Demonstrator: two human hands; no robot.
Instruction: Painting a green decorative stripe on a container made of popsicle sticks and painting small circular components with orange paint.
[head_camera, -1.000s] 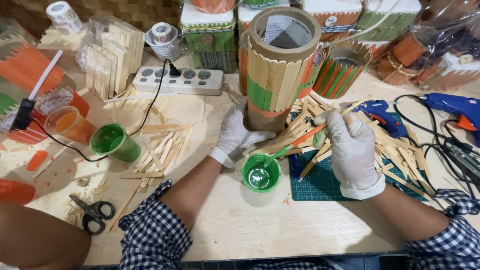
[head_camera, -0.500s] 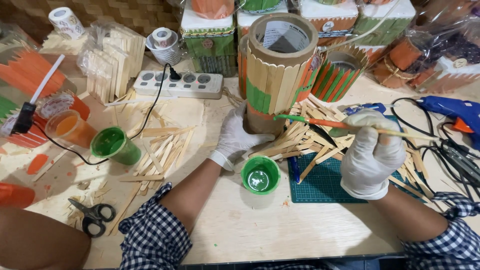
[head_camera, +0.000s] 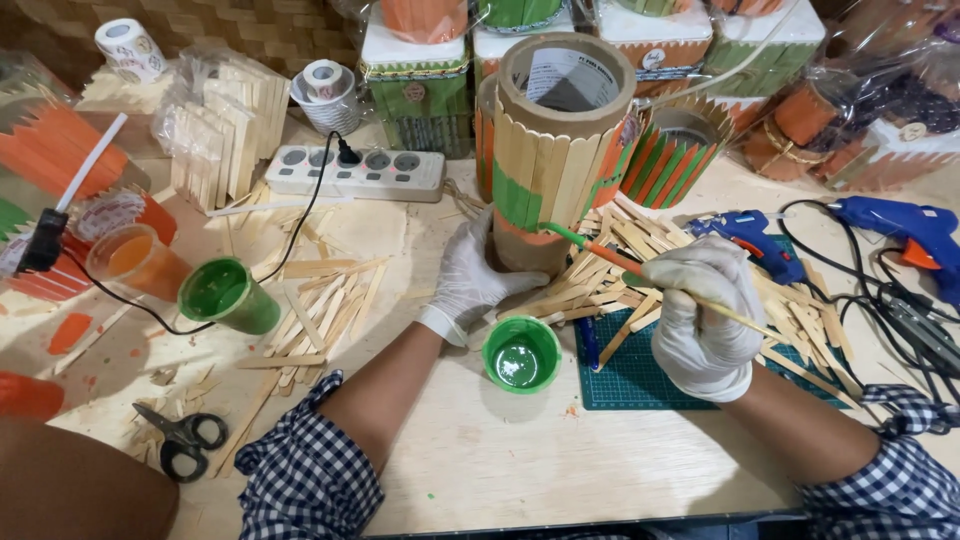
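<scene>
A tall cardboard tube clad in wooden sticks stands at the table's middle, with green and orange patches low on its side. My left hand, in a white glove, grips the tube's base. My gloved right hand holds a thin paintbrush whose green tip touches the tube's lower side. A small green paint cup sits in front, between my hands.
Loose wooden sticks lie around the tube and over a green cutting mat. A green cup, an orange cup and scissors sit left. A power strip lies behind. Two blue glue guns rest right.
My right hand lifted the brush out of the green paint cup and carried its tip up to the tube's lower side. My left hand stayed on the tube.
</scene>
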